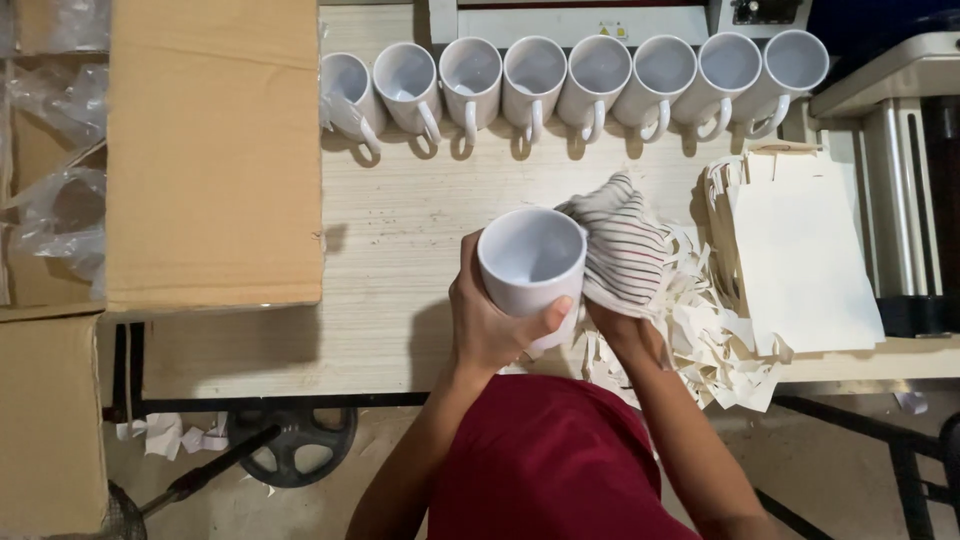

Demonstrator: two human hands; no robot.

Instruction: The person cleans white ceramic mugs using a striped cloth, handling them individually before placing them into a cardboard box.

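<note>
Right now the left hand grips a white mug, right hand clutching a striped cloth; eight mugs line the tabletop.

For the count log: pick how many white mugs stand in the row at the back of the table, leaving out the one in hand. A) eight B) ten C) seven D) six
A: the row of white mugs shows eight open mouths side by side, apart from the white mug in the left hand.
</note>
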